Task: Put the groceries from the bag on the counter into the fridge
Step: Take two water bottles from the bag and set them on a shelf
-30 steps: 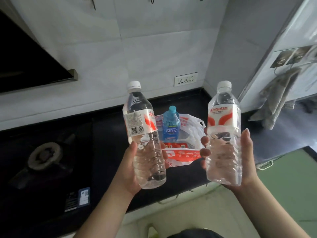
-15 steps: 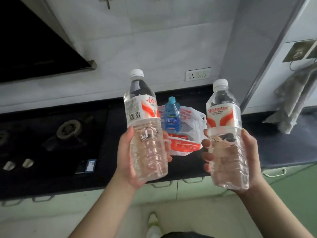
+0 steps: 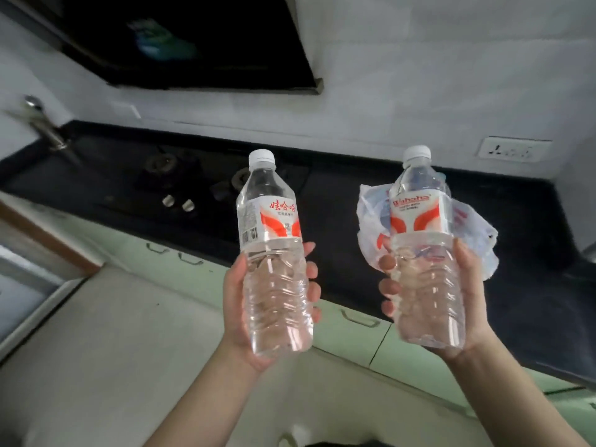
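My left hand (image 3: pixel 238 304) grips a clear water bottle (image 3: pixel 274 253) with a white cap and a red and white label, held upright in front of me. In my right hand (image 3: pixel 467 298) is a second water bottle (image 3: pixel 425 253) of the same kind, also upright. Behind the right bottle the white and red plastic grocery bag (image 3: pixel 477 233) lies on the black counter (image 3: pixel 354 201). That bottle hides most of the bag and whatever is in it. The fridge is not in view.
A gas hob (image 3: pixel 180 182) with two knobs sits in the counter to the left, under a black range hood (image 3: pixel 193 43). A tap (image 3: pixel 48 130) stands at the far left. Pale green drawers (image 3: pixel 354 321) run below the counter. A wall socket (image 3: pixel 512 150) is at the right.
The view has swung left and the picture is blurred: the hob, hood and tap now fill the left side. The bag has shifted behind the right bottle. Both hands still hold their bottles.
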Tool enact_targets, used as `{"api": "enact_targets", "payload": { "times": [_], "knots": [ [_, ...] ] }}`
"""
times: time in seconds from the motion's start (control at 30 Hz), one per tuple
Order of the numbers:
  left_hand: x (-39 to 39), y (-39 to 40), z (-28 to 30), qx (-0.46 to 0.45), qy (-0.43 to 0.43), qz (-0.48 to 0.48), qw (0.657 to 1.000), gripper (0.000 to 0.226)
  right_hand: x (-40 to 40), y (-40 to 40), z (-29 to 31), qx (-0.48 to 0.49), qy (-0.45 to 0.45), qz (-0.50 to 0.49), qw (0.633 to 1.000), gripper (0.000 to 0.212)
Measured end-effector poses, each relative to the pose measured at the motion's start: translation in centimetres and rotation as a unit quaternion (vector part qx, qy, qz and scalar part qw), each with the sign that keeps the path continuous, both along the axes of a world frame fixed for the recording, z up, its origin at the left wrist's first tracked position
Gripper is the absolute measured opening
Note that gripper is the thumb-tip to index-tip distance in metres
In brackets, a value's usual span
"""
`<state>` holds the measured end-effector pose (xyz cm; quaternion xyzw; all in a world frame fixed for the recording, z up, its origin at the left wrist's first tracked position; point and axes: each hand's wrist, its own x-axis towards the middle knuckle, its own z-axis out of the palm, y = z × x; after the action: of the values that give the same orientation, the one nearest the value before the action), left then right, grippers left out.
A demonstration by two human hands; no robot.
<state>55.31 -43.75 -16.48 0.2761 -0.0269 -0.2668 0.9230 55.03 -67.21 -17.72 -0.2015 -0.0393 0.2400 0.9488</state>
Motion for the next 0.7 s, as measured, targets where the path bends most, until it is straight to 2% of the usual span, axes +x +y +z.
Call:
{"api": "enact_targets", "payload": {
  "times": [0.17,0.43,0.57,0.7],
  "knots": [
    [-3.3,6.1,0.2,-0.007,-0.022,0.072,0.997,0.068,0.0,5.9,0.1,-0.009,-0.034,0.092,0.995,0.067],
    [-11.3,18.4,0.5,-0.068,-0.042,0.125,0.989,0.058,-3.1,19.6,0.6,0.038,-0.014,0.213,0.976,0.066],
    [-16.1,24.8,0.8,-0.078,-0.065,0.163,0.981,0.059,-6.0,27.5,0.6,-0.021,-0.021,0.237,0.971,0.066],
    [-20.4,29.8,0.6,-0.093,-0.079,0.216,0.969,0.059,-8.5,34.4,0.7,-0.036,-0.029,0.298,0.953,0.065]
  ]
}}
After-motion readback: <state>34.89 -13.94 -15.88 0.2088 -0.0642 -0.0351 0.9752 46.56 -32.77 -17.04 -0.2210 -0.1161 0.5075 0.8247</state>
